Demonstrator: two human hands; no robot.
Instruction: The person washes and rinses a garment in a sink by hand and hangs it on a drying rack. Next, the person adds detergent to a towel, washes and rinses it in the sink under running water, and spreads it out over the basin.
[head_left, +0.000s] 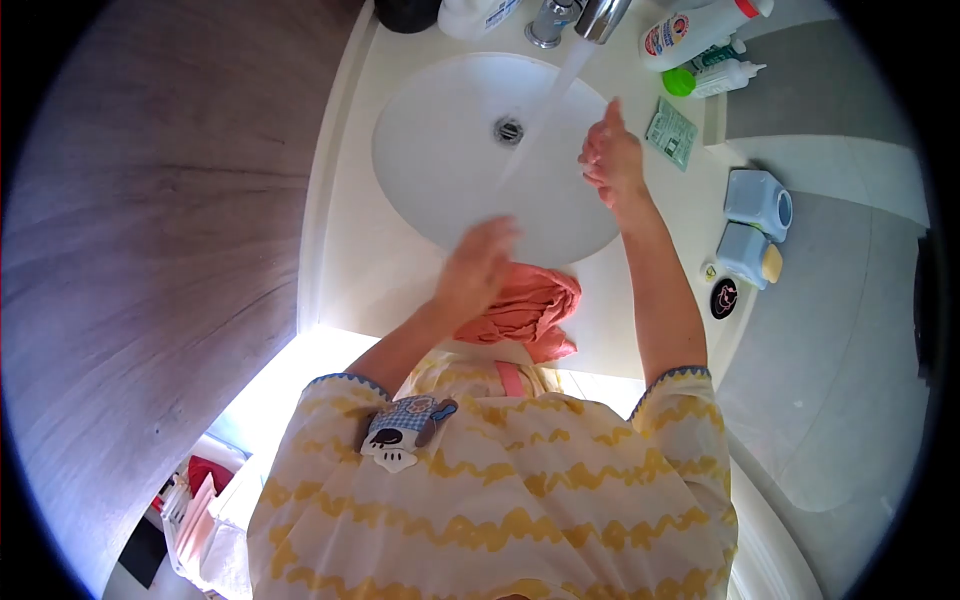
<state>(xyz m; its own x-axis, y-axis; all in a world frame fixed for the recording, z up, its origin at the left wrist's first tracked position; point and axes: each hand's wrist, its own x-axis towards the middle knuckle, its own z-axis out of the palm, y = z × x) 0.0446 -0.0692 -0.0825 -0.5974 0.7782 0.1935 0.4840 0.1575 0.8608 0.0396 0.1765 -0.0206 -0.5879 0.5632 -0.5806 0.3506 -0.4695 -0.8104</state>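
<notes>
One stream of water runs from the chrome faucet at the far side into the white oval basin, passing to the right of the round drain. The basin is set into a cream tabletop.

The left hand is at the basin's near rim, blurred, with its fingers pointing right; whether they are spread or pressed together, I cannot tell. Just beside it, partly behind the hand and wrist, a salmon-coloured cloth lies bunched at the near edge of the tabletop, its far end by the basin's rim. Whether the hand touches the cloth is unclear.

The right hand is raised at the basin's right side, to the right of the stream and apart from it. One digit points to the far side while the other fingers curl in; I cannot tell whether they pinch anything.

To the right of the right hand lies a pale green sachet. Beyond it, at the far right, are a white bottle with a red cap and some smaller bottles. Two blue containers and a black disc are along the right edge.
</notes>
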